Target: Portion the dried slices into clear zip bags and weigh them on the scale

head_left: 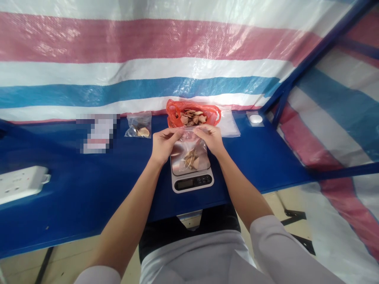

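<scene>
A small clear plastic bag (191,154) with a few brown dried slices in it rests on a digital kitchen scale (192,178) on the blue table (89,185). My left hand (163,142) pinches the bag's top edge at its left corner. My right hand (211,138) pinches the same edge at its right corner. Both hands are closed on the bag's mouth. Just behind them stands an open red plastic bag (193,112) full of the same dried slices.
A filled clear bag (139,126) lies to the left of the red one, and flat empty clear bags (230,125) to its right. A white power strip (22,183) sits at the table's left edge, a small white round object (255,118) at the back right. Striped tarpaulin (148,51) walls the table.
</scene>
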Tool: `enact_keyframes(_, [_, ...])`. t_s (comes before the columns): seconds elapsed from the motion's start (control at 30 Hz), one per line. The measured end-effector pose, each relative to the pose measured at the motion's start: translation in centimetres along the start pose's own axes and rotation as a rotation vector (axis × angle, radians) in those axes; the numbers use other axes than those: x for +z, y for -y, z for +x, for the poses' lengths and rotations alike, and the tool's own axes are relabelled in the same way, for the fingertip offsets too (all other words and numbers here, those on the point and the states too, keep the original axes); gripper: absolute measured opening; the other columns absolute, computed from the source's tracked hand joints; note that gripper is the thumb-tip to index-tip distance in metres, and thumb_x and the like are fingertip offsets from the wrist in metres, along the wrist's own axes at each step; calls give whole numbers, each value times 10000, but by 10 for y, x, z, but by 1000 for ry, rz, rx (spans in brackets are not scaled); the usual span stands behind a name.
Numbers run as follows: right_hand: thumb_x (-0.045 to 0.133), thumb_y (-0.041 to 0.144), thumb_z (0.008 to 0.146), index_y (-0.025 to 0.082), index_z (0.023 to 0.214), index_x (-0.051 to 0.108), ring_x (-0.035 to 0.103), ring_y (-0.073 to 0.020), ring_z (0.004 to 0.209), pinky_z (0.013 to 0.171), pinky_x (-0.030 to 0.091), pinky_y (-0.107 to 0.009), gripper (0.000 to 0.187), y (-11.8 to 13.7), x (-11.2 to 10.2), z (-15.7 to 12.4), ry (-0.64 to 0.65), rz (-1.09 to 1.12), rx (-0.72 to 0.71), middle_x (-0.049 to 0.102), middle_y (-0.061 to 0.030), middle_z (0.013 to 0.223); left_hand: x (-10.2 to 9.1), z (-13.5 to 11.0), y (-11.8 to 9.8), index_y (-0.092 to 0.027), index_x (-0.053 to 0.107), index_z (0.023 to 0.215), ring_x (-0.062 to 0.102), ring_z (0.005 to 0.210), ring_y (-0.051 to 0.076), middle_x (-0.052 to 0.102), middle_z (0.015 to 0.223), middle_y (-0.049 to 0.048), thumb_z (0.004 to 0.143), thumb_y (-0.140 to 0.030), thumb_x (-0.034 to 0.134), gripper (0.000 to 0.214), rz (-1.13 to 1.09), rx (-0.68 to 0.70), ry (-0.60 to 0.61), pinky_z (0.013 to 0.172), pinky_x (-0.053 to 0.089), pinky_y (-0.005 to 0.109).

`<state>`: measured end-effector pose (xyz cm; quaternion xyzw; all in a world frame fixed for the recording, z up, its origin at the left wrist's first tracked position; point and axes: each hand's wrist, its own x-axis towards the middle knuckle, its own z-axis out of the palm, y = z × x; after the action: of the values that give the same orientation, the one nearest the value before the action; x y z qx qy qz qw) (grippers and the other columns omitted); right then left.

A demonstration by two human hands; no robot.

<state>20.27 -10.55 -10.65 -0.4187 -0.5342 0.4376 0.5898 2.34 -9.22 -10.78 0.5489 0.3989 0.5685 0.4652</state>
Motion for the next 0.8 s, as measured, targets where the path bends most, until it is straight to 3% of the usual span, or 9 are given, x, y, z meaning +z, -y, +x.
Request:
enact_keyframes(0.1, [786,476,743,186,790,734,702,-167,668,659,583,-292,299,0,0,0,30,-22,-1,742,-11,699,0,0,0,-170,795,750,651,660,139,758,743,35,679,-499,875,346,-14,15,-2,691,535,267])
enact_keyframes(0.37, [782,506,746,185,826,762,687,-164,607,565,564,-272,331,-6,0,1,18,-42,38,735,-7,675,-1,-1,3,-167,793,778,667,661,151,763,744,46,710,-476,864,324,-22,22,72,701,550,281])
enact_keyframes(0.6, [797,558,727,196,838,795,722,-183,652,600,608,-300,379,-3,-5,2,-12,-18,59,776,-27,742,-4,1,3,-171,767,715,635,637,136,734,697,29,677,-487,877,337,-39,34,-7,660,527,264])
enact_keyframes(0.8, [813,543,711,206,822,814,708,-181,629,587,607,-306,354,-5,-4,2,-36,-27,85,784,-26,749,-4,2,2,-171,757,702,622,628,123,733,698,20,644,-448,899,316,-110,-38,-15,678,521,259])
